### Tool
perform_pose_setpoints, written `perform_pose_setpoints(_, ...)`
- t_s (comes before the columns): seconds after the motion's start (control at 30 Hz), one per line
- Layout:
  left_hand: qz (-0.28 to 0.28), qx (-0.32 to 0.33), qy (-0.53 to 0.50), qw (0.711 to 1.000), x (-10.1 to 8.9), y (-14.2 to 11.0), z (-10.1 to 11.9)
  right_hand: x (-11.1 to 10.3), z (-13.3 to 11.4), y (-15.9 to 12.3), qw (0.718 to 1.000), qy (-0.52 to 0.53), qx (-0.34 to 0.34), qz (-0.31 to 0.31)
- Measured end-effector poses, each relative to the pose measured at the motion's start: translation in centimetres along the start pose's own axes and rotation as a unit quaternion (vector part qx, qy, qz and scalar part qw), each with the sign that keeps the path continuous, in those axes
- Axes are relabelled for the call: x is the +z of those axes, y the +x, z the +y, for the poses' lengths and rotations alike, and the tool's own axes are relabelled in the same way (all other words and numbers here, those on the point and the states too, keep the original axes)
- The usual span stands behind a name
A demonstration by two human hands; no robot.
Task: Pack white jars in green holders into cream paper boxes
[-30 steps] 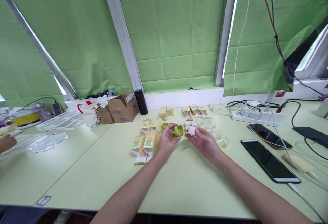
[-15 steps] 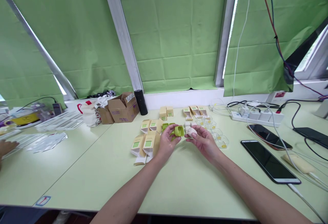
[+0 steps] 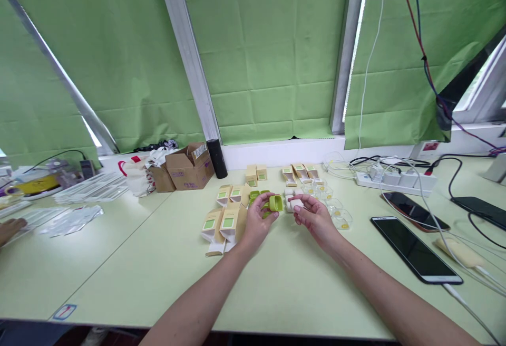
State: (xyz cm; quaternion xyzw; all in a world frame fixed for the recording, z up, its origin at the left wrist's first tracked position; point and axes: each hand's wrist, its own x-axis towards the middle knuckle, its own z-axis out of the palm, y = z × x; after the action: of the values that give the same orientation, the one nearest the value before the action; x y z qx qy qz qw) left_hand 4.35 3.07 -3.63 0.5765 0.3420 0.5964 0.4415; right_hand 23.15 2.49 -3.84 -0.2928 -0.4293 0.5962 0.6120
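My left hand grips a small green open-topped case, its hollow side facing right. In my right hand, thumb and fingertips pinch a small white rounded case. A narrow gap separates the two pieces. Behind my left hand lie more green cases, partly covered by the fingers. Further white pieces rest behind my right hand. Several small cardboard boxes with green label squares stand left of my left hand, flaps open. Clear plastic inserts lie right of my right hand.
More small boxes stand behind. Farther left are a brown carton, a black cylinder and a cloth bag. Phones, cables and a power strip occupy the right. Another person's hand is at the left edge.
The white case has turned in my right hand, with its flatter side now showing, and those fingers have shifted on it. My left hand and the green case stay nearly in place.
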Motion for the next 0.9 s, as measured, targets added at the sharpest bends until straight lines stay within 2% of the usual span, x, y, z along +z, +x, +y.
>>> perform_pose_setpoints(0.17,0.005,-0.011,-0.003,1.000,-0.14,0.10,-0.37,-0.01,-0.01,0.00,0.999,0.030,0.013,-0.022)
perform_pose_setpoints(0.47,0.005,-0.001,0.003,1.000,-0.14,0.07,-0.44,-0.12,0.31,0.24,0.999,0.040,0.002,0.012)
perform_pose_setpoints(0.9,0.002,0.019,0.080,0.997,0.30,-0.30,-0.13,0.03,0.69,0.21,0.999,-0.044,-0.021,0.016)
